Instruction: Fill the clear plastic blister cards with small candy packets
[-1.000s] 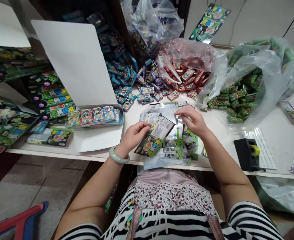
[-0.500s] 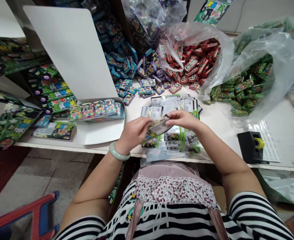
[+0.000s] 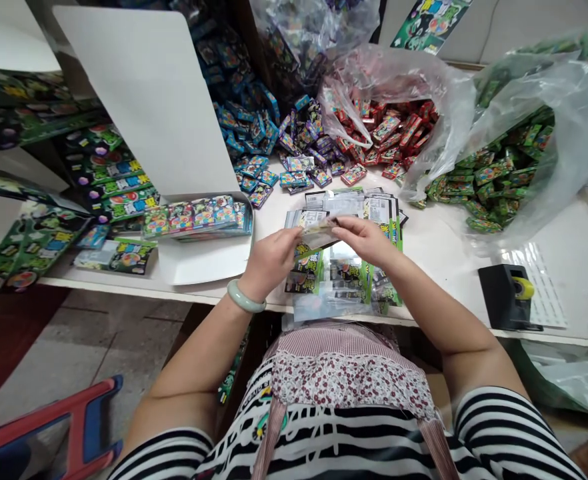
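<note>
Between my two hands is a small printed plastic packet [image 3: 318,235], tilted above the table. My left hand [image 3: 274,257], with a pale green bangle on its wrist, pinches the packet's left end. The right end is pinched by the thumb and fingers of my right hand [image 3: 361,238]. Under both hands lie overlapping printed packets [image 3: 348,272], some with black and green faces and clear plastic ends at the table's front edge. What the held packet contains, I cannot make out.
Left stands an open white carton [image 3: 207,267] with filled packs inside. Behind are heaps of blue boxes [image 3: 249,123] and purple boxes [image 3: 301,133], plus clear bags of red boxes [image 3: 389,130] and green boxes [image 3: 499,173]. A black tape dispenser [image 3: 499,297] stands right.
The packet has tipped to a flatter, more edge-on angle, still pinched by both hands. My right hand has shifted slightly. The whole view has moved a little.
</note>
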`<state>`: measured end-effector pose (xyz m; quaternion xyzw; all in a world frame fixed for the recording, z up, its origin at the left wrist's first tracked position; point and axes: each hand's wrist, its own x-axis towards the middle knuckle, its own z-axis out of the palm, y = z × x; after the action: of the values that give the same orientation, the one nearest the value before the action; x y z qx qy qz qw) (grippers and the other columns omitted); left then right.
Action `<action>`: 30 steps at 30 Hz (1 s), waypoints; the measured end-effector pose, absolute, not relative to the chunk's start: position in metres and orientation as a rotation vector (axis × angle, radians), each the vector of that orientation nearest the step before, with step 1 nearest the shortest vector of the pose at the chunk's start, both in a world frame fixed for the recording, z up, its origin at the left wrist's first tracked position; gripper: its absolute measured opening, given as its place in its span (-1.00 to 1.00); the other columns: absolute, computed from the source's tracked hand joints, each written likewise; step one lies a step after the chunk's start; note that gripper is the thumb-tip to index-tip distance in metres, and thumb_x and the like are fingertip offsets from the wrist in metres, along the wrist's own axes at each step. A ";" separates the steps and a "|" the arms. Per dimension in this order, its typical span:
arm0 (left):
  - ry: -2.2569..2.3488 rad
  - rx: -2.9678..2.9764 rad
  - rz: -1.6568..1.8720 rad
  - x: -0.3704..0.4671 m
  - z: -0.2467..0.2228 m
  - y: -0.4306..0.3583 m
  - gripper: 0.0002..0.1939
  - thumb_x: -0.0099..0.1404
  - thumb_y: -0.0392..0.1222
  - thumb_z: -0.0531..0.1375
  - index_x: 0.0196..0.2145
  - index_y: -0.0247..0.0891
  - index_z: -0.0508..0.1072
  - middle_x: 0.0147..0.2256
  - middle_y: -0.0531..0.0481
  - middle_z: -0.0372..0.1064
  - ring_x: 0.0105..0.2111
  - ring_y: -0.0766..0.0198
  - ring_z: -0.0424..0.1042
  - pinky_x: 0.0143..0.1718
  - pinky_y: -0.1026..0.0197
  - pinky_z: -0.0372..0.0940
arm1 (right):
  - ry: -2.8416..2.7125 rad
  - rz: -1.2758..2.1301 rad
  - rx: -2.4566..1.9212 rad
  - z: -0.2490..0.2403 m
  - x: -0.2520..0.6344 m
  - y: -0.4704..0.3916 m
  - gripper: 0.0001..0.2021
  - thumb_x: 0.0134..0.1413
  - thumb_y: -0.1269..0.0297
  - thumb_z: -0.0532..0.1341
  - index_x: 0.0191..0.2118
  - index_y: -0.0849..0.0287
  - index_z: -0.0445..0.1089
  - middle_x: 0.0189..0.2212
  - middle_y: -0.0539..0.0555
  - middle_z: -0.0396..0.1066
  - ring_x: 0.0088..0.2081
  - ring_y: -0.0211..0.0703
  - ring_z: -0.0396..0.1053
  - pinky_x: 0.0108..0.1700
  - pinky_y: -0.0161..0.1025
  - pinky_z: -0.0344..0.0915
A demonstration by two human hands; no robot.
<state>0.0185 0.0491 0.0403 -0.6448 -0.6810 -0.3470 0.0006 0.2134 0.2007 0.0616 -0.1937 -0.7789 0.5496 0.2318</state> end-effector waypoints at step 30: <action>-2.326 -1.636 -2.707 0.089 0.012 0.056 -0.44 0.16 -0.07 0.42 0.11 0.03 0.43 -0.06 0.05 0.50 -0.11 0.31 0.50 -0.11 0.30 0.43 | -1.786 1.680 -0.900 0.036 0.282 0.157 -0.42 0.04 0.20 0.36 0.16 0.01 0.19 -0.16 0.03 0.47 -0.23 -0.23 0.47 -0.10 -0.19 0.42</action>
<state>0.0893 0.0556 0.0125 -0.3850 -0.5474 -0.6370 -0.3825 0.2824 0.1568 0.0356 -0.3325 -0.6599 0.6207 0.2620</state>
